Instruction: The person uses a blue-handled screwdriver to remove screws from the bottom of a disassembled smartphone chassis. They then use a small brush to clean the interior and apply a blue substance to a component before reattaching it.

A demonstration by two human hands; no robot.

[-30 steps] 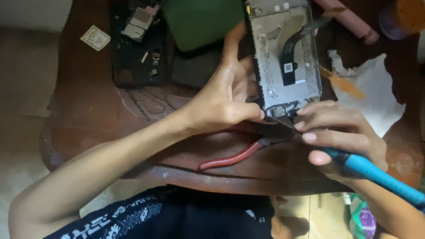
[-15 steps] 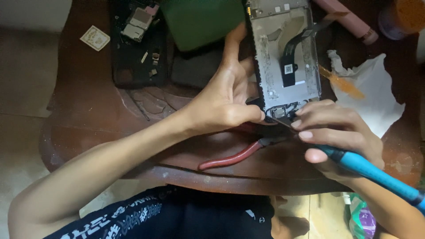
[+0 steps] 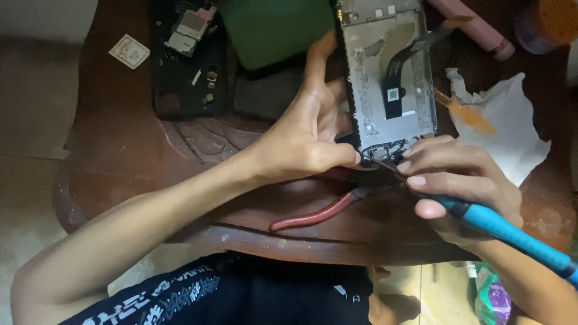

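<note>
A grey metal phone frame (image 3: pixel 390 78), stripped of its back cover, was laid lengthwise on the dark wooden bench (image 3: pixel 120 174), with 1 black flex cable (image 3: pixel 402 72) exposed across its middle. Much of the disassembly appeared done: small loose parts were set on a black tray-like panel (image 3: pixel 189 66) to the far left, and a green rectangular pad (image 3: pixel 271 27) lay beside it. Work at the frame's near end seemed unfinished. The left hand (image 3: pixel 307 138) was closed on the frame's near left corner, thumb and fingers pressed to its edge. The right hand (image 3: pixel 457 180) was clamped on a blue-handled tool (image 3: pixel 506 232), its dark tip (image 3: pixel 385 165) brought to the frame's near edge; actual contact could not be made out. Red-handled pliers (image 3: pixel 313 216) lay beneath both hands, and crumpled white paper (image 3: pixel 512 126) lay to the right.
</note>
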